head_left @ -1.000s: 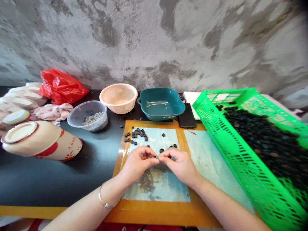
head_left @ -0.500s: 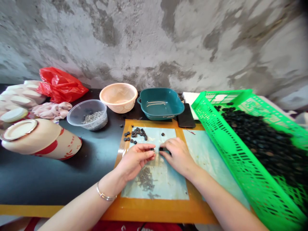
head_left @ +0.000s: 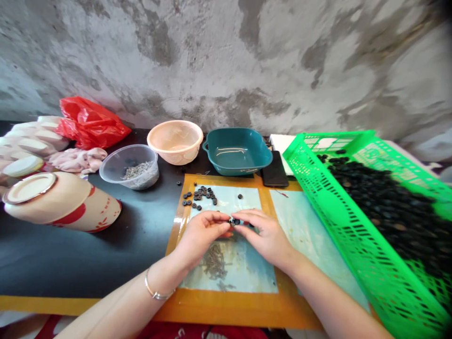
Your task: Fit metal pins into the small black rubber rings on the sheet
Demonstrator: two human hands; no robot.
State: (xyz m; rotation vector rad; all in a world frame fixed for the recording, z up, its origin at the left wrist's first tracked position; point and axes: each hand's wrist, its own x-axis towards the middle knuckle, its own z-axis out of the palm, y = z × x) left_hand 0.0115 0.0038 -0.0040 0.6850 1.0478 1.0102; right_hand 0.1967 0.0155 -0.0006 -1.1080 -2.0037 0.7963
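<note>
My left hand (head_left: 205,234), with a bracelet on its wrist, pinches a small dark piece whose kind I cannot make out. Against it, my right hand (head_left: 267,235) grips a small round black part (head_left: 236,221) between thumb and fingers. Both sets of fingertips meet over a light blue sheet (head_left: 252,270). Beyond the left hand lie several black ring-shaped pieces (head_left: 204,193), and one single black ring (head_left: 240,196) sits apart. Beneath the hands is a pile of thin grey metal pins or screws (head_left: 214,261).
A green crate (head_left: 339,249) full of black parts stands at right. Behind are a teal basin (head_left: 238,162), a peach bowl (head_left: 175,155), a clear bowl (head_left: 109,172) of metal pins and a dark phone (head_left: 276,172). A white-and-red container (head_left: 84,202) and red bag (head_left: 92,122) stand left.
My right hand has brought the round black part leftward to my left fingertips. The two hands were slightly apart before and now meet.
</note>
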